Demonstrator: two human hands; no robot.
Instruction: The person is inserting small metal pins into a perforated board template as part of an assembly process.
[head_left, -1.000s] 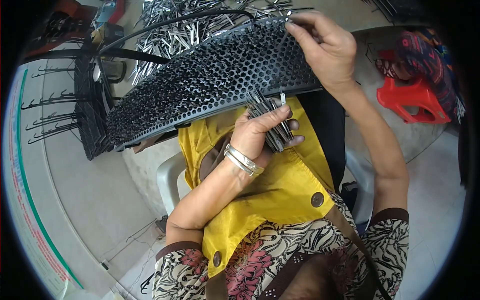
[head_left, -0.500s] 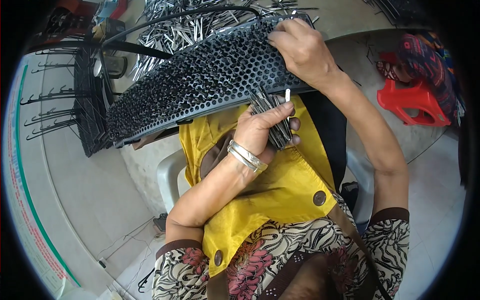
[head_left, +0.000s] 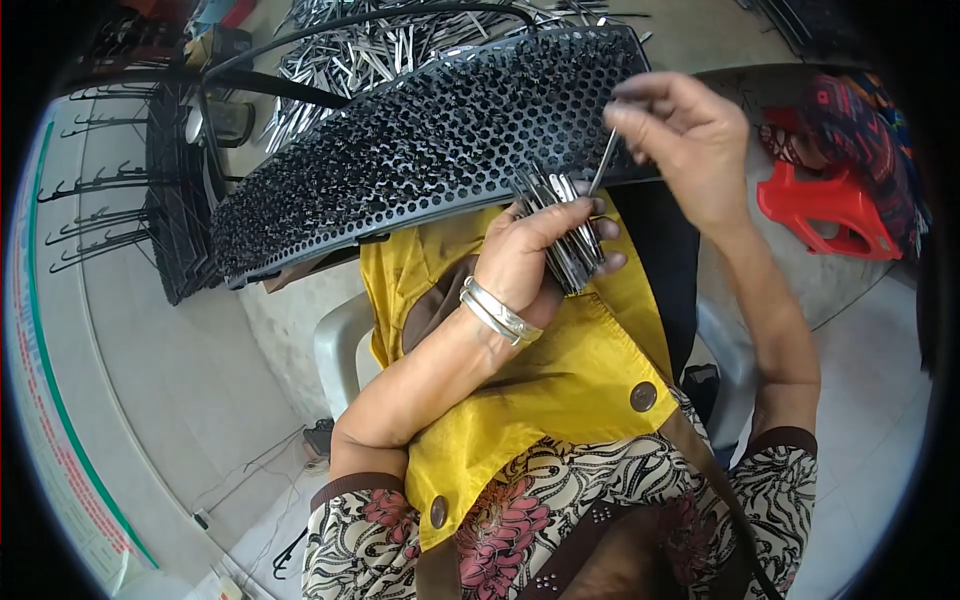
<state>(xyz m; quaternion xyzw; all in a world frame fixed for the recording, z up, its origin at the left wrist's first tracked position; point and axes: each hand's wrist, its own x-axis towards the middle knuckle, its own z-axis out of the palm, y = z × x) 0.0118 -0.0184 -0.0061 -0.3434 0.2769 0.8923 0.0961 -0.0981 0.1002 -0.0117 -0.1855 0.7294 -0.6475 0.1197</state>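
A bundle of thin metal strips (head_left: 568, 255) is clasped in my left hand (head_left: 525, 245), the thumb pressed across it. My right hand (head_left: 690, 140) is raised just above and to the right, thumb and fingertips pinched at the upper end of a single thin metal strip (head_left: 604, 162). That strip's lower end meets the top of the bundle by my left thumb. Beyond both hands a long black perforated panel (head_left: 500, 115) slants across. Dark pieces crowd its holes on the left, while the round holes show plainly toward the right.
A heap of loose metal strips (head_left: 400, 45) lies behind the panel. Racks of black hooks (head_left: 110, 185) stand at left, near a metal cup (head_left: 230, 122). At right is a red plastic stool (head_left: 830, 210) by another person's leg. A yellow apron (head_left: 520, 390) covers my lap.
My right hand has come back from the panel's far right end toward my left hand, and now pinches a strip at the bundle. The left hand has shifted slightly right.
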